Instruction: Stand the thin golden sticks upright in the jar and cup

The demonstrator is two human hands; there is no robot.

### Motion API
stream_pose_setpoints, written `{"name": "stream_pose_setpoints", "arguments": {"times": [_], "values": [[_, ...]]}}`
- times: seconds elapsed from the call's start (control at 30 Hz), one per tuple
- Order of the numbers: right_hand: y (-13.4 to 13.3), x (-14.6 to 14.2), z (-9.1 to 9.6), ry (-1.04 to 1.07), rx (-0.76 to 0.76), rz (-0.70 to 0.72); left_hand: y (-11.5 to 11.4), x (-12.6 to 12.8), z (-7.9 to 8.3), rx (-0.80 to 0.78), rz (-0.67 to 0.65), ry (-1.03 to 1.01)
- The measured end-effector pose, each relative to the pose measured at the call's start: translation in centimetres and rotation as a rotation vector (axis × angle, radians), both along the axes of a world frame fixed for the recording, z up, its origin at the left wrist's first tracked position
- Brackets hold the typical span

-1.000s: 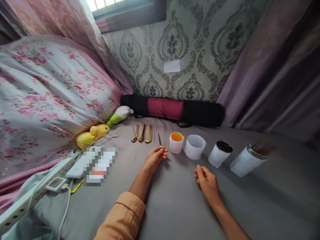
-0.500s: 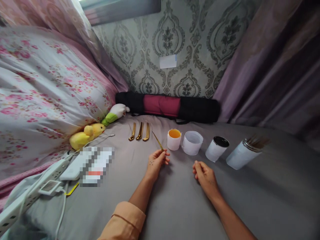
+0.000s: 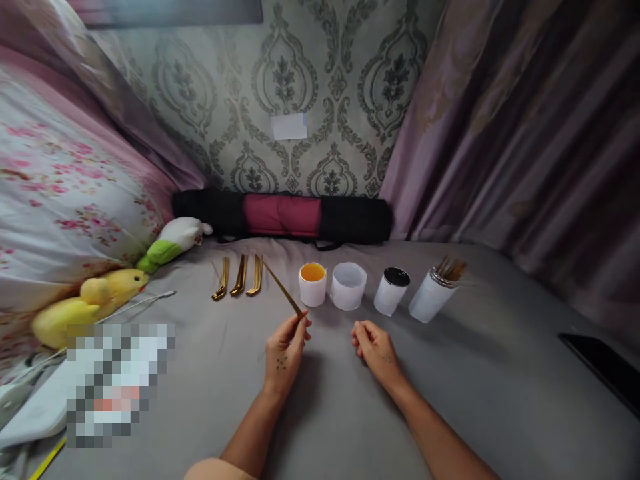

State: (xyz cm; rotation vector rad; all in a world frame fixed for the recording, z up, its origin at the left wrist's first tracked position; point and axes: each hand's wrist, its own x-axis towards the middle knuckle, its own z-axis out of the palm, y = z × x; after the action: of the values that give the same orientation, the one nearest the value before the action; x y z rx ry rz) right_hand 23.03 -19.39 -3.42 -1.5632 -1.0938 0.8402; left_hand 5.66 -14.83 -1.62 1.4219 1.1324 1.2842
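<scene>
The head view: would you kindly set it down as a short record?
Left hand: pinches a gold stick pointing away
Right hand: curled, nothing visible inside
Row, left to right: narrow cup with orange inside, wider cup, dark-topped can, jar of thin sticks
Left of row: three gold bundles
Behind: long black-and-red bag
Surface: gray sheet

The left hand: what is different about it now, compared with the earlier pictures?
The left hand has drawn back toward the person, with the thin stick still in its fingers; the stick's far end now leans more to the left. The camera view has turned right. The right hand stays curled; the orange-filled cup stays upright.
</scene>
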Motion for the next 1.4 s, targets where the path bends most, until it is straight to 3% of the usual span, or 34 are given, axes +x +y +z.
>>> {"name": "stream_pose_setpoints", "arguments": {"times": [0.43,0.77,1.07,1.4], "values": [[-0.2,0.1,0.3,-0.002,0.013,0.034,-0.8,0.1,-0.1,0.408,-0.189,0.357],[-0.4,0.1,0.5,0.034,0.008,0.031,-0.7,0.0,-1.3,0.565,-0.322,0.521],[-0.6,0.1,0.8,0.064,0.013,0.016,-0.8,0.0,-0.7,0.734,-0.279,0.635],[-0.9,-0.1,2.2,0.166,0.080,0.039,-0.8,0.2,-0.7,0.746,-0.324,0.762]]}}
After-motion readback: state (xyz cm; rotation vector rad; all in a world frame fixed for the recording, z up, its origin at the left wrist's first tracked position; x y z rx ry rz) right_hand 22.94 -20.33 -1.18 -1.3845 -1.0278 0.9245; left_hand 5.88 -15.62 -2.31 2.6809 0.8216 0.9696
